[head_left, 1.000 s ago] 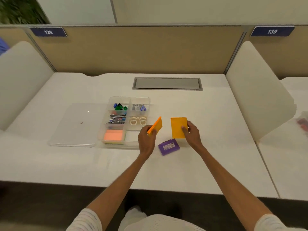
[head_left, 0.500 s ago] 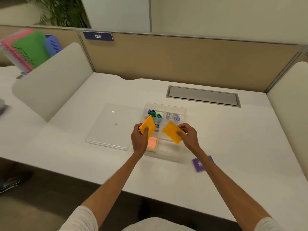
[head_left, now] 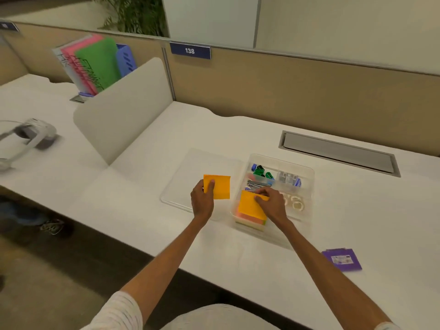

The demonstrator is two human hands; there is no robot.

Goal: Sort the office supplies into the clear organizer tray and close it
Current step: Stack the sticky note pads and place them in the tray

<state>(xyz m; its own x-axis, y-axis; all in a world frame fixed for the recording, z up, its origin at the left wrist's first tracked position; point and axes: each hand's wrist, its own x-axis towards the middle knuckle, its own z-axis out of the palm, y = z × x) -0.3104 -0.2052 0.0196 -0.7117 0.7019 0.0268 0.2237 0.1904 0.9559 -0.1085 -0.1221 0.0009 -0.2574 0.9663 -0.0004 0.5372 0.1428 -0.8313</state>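
Orange sticky pad point(head_left: 250, 206) under right-hand point(head_left: 271, 204) grip, atop tray's point(head_left: 309, 182) near-left compartment.

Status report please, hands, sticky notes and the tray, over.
Left hand holds an orange pad over the lid. Right hand sets another orange pad into the tray. Purple packet outside. Nothing blocking.

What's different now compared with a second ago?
Both hands carried their orange sticky pads leftward to the tray. The right hand now lowers its orange pad onto the stack in the clear tray; the left hand holds its pad above the lid. Neither let go. The purple pad stays on the desk.
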